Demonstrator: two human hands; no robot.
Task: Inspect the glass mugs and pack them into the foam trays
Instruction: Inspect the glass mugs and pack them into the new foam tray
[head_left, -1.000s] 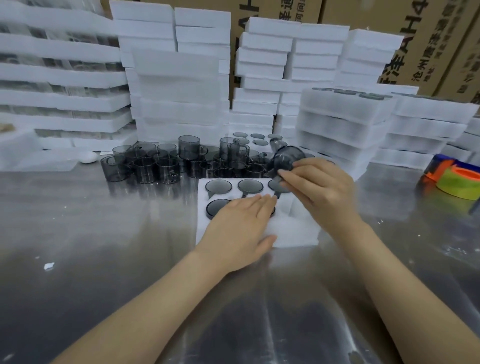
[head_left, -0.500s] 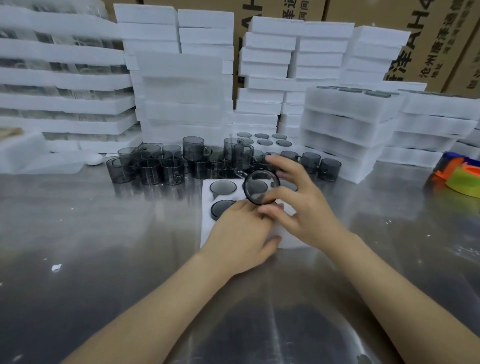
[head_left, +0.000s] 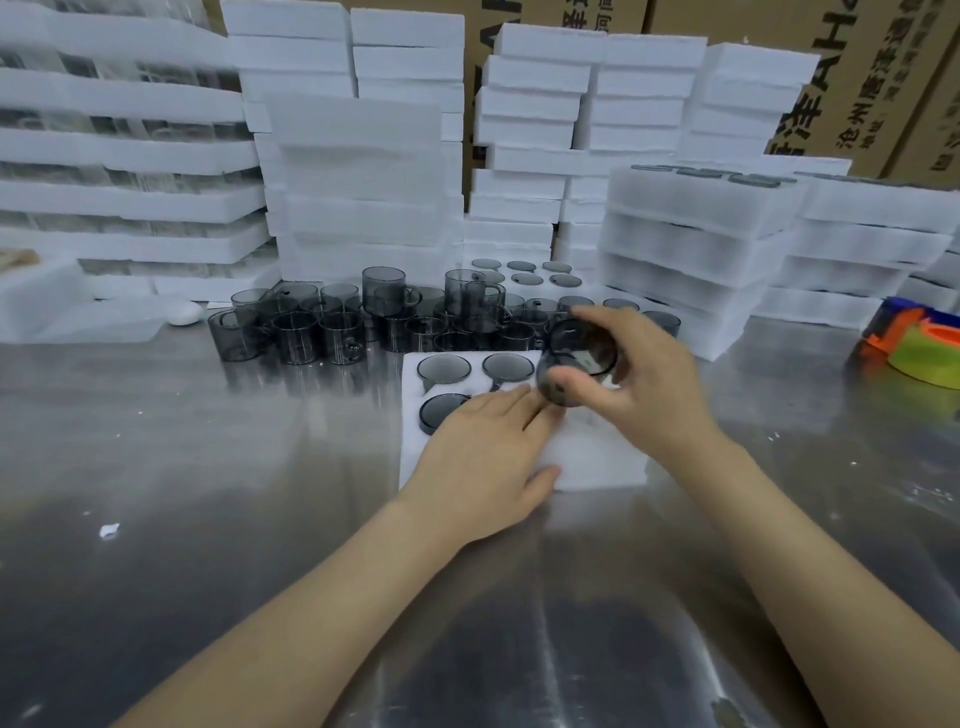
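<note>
Mug (head_left: 574, 364) is gripped, tilted, in the curled right hand (head_left: 652, 387) above the tray (head_left: 597, 462); left hand (head_left: 485, 457) is laid flat on the tray, fingers straight, just beside the mug

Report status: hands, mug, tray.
Right hand grips a tilted smoky mug above the foam tray. Left hand flat on tray. Three mugs seated. Nothing in the way.

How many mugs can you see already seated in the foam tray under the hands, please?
3 visible in the foam tray: back left mug, back middle mug, front left mug. The left hand and right hand may hide others.
</note>
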